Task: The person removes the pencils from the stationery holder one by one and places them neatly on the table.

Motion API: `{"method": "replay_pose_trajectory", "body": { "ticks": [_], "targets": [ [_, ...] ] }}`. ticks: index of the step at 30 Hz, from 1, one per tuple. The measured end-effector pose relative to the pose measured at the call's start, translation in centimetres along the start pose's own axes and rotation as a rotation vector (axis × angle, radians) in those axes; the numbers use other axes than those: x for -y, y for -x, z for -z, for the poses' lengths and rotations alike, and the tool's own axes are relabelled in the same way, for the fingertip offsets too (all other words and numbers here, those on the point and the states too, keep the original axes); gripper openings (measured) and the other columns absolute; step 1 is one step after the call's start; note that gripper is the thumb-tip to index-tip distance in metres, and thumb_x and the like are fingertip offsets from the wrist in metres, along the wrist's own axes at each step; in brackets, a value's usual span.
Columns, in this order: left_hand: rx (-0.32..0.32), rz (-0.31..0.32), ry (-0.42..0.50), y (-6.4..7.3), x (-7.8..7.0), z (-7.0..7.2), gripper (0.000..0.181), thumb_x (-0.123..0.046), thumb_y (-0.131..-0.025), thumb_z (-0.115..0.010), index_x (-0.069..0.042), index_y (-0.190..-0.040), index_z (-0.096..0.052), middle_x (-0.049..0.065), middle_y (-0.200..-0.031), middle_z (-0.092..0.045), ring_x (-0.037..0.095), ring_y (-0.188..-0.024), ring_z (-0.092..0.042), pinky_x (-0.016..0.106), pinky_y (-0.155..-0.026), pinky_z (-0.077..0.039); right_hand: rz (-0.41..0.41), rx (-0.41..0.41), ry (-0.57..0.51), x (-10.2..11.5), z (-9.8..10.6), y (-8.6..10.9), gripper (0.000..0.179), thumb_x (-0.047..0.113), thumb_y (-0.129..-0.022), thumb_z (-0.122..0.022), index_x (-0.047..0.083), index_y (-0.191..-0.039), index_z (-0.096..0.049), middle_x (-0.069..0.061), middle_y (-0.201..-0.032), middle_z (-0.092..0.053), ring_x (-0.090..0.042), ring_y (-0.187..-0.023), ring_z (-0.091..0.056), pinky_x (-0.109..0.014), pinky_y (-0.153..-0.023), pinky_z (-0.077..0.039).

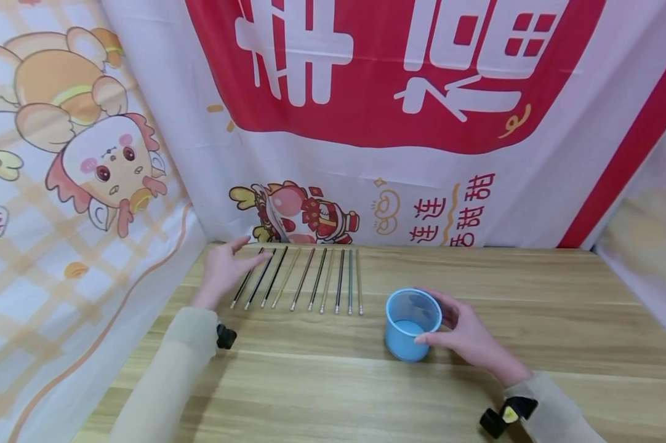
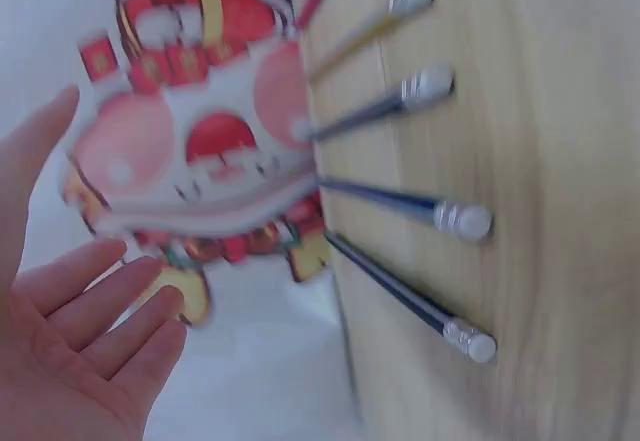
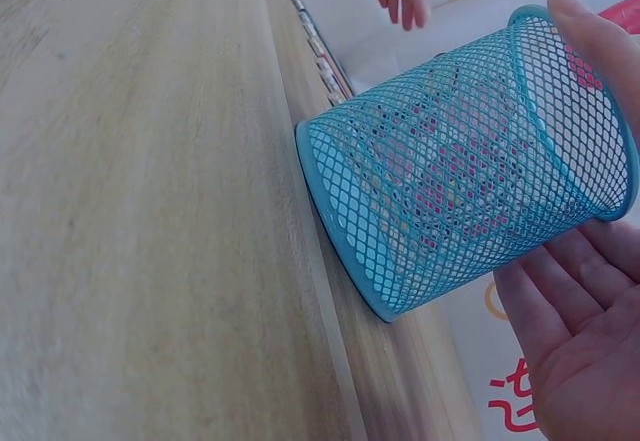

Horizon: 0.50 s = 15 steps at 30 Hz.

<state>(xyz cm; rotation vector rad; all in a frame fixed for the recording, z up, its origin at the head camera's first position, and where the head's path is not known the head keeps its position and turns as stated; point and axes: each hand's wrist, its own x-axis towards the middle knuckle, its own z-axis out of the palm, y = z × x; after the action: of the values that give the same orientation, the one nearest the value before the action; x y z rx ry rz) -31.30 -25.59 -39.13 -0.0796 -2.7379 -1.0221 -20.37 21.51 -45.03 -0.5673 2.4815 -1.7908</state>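
Note:
On the right side of the table, a blue mesh pen cup (image 1: 404,346) stands upright, its inside showing no contents in the head view. My right hand (image 1: 466,332) holds it from the right, thumb near the rim and fingers around the far side; the right wrist view shows this hand (image 3: 590,311) against the mesh. Several pencils (image 1: 301,280) lie in a spread row, eraser ends toward me. Over the row's left end hovers my left hand (image 1: 228,271), thumb and fingers apart. Nothing is in its palm (image 2: 75,361), and the nearest dark pencil (image 2: 400,291) lies apart from it.
The wooden table (image 1: 311,381) meets a printed cloth (image 1: 366,184) at the back, close to the pencils' far ends. Another patterned cloth (image 1: 89,295) rises along the left edge. Black wrist devices (image 1: 226,336) sit at both sleeves.

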Motion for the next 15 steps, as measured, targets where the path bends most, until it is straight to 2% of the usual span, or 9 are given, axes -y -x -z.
{"method": "replay_pose_trajectory", "body": {
  "ticks": [1, 2, 4, 6, 7, 8, 9, 11, 15],
  "targets": [
    [0.019, -0.022, -0.033, 0.6, -0.5, -0.1, 0.098, -0.073, -0.081, -0.070, -0.009, -0.152, -0.048, 0.023, -0.102, -0.067, 0.029, -0.073, -0.063, 0.046, -0.074, -0.057, 0.001, -0.001, -0.002, 0.0, 0.0, 0.0, 0.080, 0.008, -0.082, -0.087, 0.005, -0.150, -0.047, -0.012, -0.146, -0.054, -0.033, -0.133, -0.051, -0.020, -0.102, -0.043],
    [0.037, -0.040, -0.051, 1.3, -1.1, -0.3, 0.100, -0.073, -0.081, -0.070, -0.010, -0.154, -0.044, 0.024, -0.105, -0.067, 0.027, -0.062, -0.058, 0.044, -0.066, -0.056, 0.000, -0.001, -0.001, 0.0, 0.1, 0.0, 0.080, 0.008, -0.082, -0.087, 0.005, -0.151, -0.047, -0.012, -0.146, -0.054, -0.033, -0.134, -0.050, -0.020, -0.101, -0.042],
    [0.078, -0.088, -0.093, 2.7, -2.3, -0.6, 0.105, -0.073, -0.081, -0.070, -0.011, -0.158, -0.036, 0.024, -0.113, -0.065, 0.026, -0.063, -0.056, 0.045, -0.070, -0.056, -0.001, -0.001, 0.001, 0.0, 0.1, 0.1, 0.080, 0.008, -0.082, -0.087, 0.006, -0.151, -0.046, -0.012, -0.147, -0.053, -0.033, -0.134, -0.050, -0.019, -0.102, -0.042],
    [0.121, -0.130, -0.140, 4.1, -3.3, -1.1, 0.110, -0.075, -0.082, -0.067, -0.012, -0.162, -0.026, 0.023, -0.143, -0.054, 0.032, -0.099, -0.066, 0.051, -0.093, -0.053, -0.001, -0.002, 0.002, 0.0, 0.2, 0.1, 0.080, 0.009, -0.082, -0.087, 0.007, -0.151, -0.046, -0.012, -0.147, -0.053, -0.033, -0.134, -0.050, -0.019, -0.102, -0.042],
    [0.137, -0.157, -0.172, 4.7, -3.7, -1.3, 0.112, -0.076, -0.083, -0.065, -0.011, -0.163, -0.021, 0.019, -0.159, -0.036, 0.035, -0.122, -0.057, 0.054, -0.106, -0.044, 0.000, -0.002, 0.001, 0.1, 0.2, 0.1, 0.080, 0.009, -0.082, -0.087, 0.007, -0.151, -0.046, -0.012, -0.147, -0.053, -0.033, -0.134, -0.050, -0.019, -0.102, -0.042],
    [0.152, -0.187, -0.207, 5.4, -4.2, -1.6, 0.113, -0.077, -0.084, -0.062, -0.010, -0.163, -0.017, 0.014, -0.166, -0.017, 0.037, -0.140, -0.041, 0.056, -0.115, -0.032, 0.001, -0.003, -0.001, 0.1, 0.2, 0.1, 0.080, 0.010, -0.082, -0.087, 0.007, -0.151, -0.046, -0.012, -0.147, -0.053, -0.033, -0.134, -0.050, -0.020, -0.102, -0.042],
    [0.164, -0.224, -0.254, 6.0, -4.6, -1.9, 0.115, -0.079, -0.084, -0.059, -0.009, -0.163, -0.013, 0.012, -0.168, -0.012, 0.037, -0.150, -0.023, 0.056, -0.119, -0.020, 0.002, -0.004, -0.003, 0.1, 0.2, 0.1, 0.081, 0.010, -0.082, -0.087, 0.008, -0.151, -0.046, -0.012, -0.147, -0.053, -0.033, -0.134, -0.049, -0.020, -0.102, -0.042],
    [0.182, -0.279, -0.331, 7.2, -5.3, -2.6, 0.118, -0.083, -0.083, -0.054, -0.008, -0.163, -0.009, 0.011, -0.168, -0.006, 0.034, -0.153, -0.010, 0.053, -0.121, -0.013, 0.006, -0.005, -0.007, 0.1, 0.1, 0.1, 0.081, 0.011, -0.082, -0.088, 0.008, -0.151, -0.046, -0.012, -0.147, -0.053, -0.032, -0.134, -0.050, -0.020, -0.103, -0.042],
    [0.184, -0.383, -0.464, 9.4, -6.4, -4.0, 0.123, -0.089, -0.081, -0.048, -0.003, -0.161, -0.011, 0.013, -0.167, -0.004, 0.031, -0.153, -0.006, 0.047, -0.122, -0.006, 0.006, -0.007, -0.002, 0.1, 0.1, 0.0, 0.081, 0.012, -0.082, -0.087, 0.010, -0.152, -0.046, -0.012, -0.147, -0.053, -0.032, -0.134, -0.050, -0.020, -0.103, -0.041]
  ]
}}
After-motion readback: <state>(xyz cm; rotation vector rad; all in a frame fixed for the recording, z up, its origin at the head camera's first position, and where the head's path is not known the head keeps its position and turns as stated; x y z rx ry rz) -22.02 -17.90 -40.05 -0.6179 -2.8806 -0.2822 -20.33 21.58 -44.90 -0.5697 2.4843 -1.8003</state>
